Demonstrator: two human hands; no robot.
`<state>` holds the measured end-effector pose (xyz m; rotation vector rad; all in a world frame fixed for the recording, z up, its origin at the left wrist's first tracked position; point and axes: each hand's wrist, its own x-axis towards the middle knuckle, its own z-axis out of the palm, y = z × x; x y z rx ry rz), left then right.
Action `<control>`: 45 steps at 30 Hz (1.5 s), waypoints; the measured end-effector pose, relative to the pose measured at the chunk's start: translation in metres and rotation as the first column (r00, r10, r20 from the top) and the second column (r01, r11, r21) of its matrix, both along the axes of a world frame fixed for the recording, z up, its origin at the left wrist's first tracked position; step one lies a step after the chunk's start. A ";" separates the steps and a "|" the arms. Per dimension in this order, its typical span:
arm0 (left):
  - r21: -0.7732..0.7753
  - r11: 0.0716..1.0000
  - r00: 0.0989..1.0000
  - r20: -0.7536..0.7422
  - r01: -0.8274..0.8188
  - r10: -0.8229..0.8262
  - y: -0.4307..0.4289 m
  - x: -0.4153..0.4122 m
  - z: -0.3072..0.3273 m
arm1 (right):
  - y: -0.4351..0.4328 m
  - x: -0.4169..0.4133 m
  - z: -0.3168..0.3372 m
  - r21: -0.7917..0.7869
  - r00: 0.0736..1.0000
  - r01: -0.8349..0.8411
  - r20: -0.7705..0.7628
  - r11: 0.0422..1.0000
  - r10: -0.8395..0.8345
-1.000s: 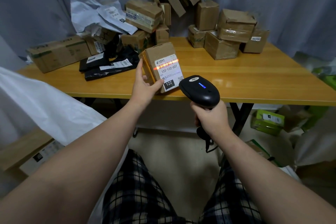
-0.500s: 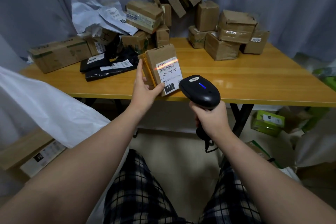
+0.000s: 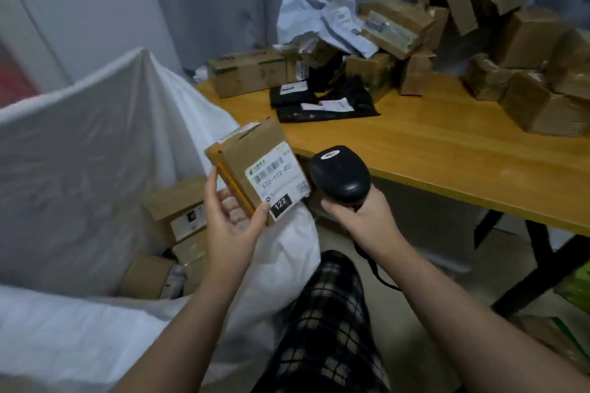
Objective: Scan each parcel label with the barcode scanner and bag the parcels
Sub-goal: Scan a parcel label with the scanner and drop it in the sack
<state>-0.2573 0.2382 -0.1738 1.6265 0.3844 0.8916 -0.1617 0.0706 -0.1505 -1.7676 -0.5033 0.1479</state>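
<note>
So, left hand (image 3: 230, 217): grips the parcel (image 3: 252, 156) at its lower edge, label (image 3: 277, 182) facing up, over the open white bag (image 3: 79, 169).
Right hand (image 3: 354, 217): wrapped round the barcode scanner (image 3: 340, 174), just beside the parcel.
Table (image 3: 447, 143): cardboard boxes (image 3: 536, 105) piled.

Curled left hand (image 3: 230, 222), curled right hand (image 3: 359, 217)

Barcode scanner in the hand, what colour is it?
The barcode scanner is black, with a small pale badge on top. The head view shows it best.
</note>
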 end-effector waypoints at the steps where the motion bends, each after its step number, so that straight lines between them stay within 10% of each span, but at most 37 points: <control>1: 0.002 0.998 0.998 -0.005 -0.061 0.061 0.015 -0.012 -0.004 | 0.018 -0.004 -0.001 -0.045 1.000 -0.020 0.019 0.999 0.021; 7: 0.225 0.929 0.901 -0.259 -0.294 0.348 0.090 -0.062 -0.012 | 0.093 -0.007 -0.015 -0.444 0.991 -0.055 0.081 0.894 0.102; 12: 0.510 0.856 0.702 -0.578 -0.087 0.416 0.114 -0.079 -0.008 | 0.107 -0.010 -0.046 -0.482 0.977 -0.188 -0.184 0.856 0.111; 21: 0.669 0.736 0.582 -0.560 -0.103 0.590 0.141 -0.096 0.043 | 0.128 -0.043 0.032 0.136 0.785 -0.192 -0.573 0.972 0.235; 32: 0.774 0.623 0.441 -0.601 0.113 0.667 0.122 -0.103 0.024 | 0.111 -0.051 0.035 -0.018 0.917 -0.232 -0.337 0.972 0.213; 45: 0.843 0.490 0.791 -0.448 0.220 0.416 0.059 0.056 0.073 | 0.053 0.046 0.040 -0.088 0.996 0.072 -0.042 0.994 -0.076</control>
